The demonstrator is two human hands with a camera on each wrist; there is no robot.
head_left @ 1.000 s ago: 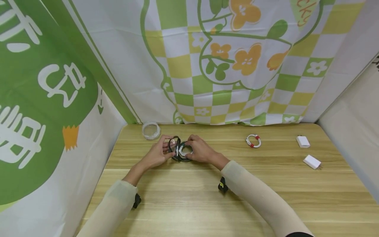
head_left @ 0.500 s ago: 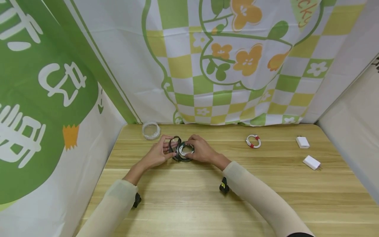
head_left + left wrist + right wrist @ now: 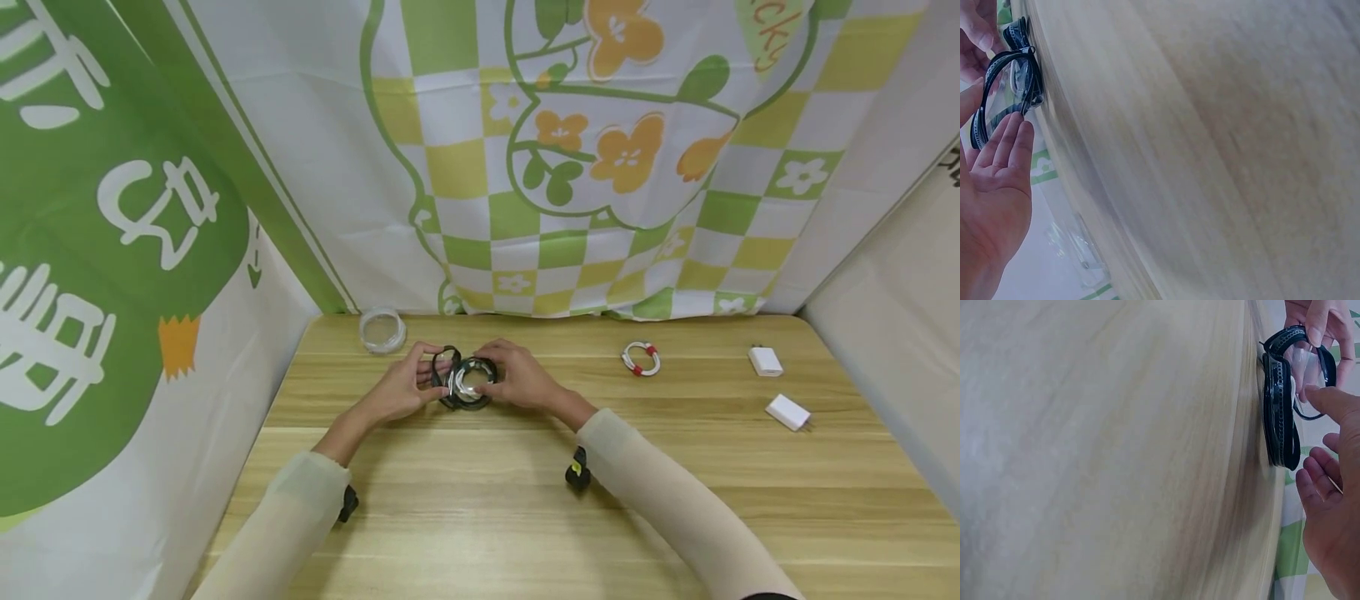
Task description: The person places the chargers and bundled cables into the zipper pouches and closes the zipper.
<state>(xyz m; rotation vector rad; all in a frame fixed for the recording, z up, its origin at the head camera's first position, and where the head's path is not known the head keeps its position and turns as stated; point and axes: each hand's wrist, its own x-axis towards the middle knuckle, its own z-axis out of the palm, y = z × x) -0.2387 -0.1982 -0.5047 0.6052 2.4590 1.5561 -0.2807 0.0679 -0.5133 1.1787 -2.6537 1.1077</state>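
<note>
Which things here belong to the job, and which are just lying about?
Seemingly part of the job:
black-edged clear pouch
white coil inside it
left hand, pinching the pouch
right hand, at the pouch

Apparently just lying about:
clear round container
white cable with red ties
rear white charger
front white charger

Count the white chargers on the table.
2: the rear charger on the right of the table, and the front charger just below it in the head view.
</note>
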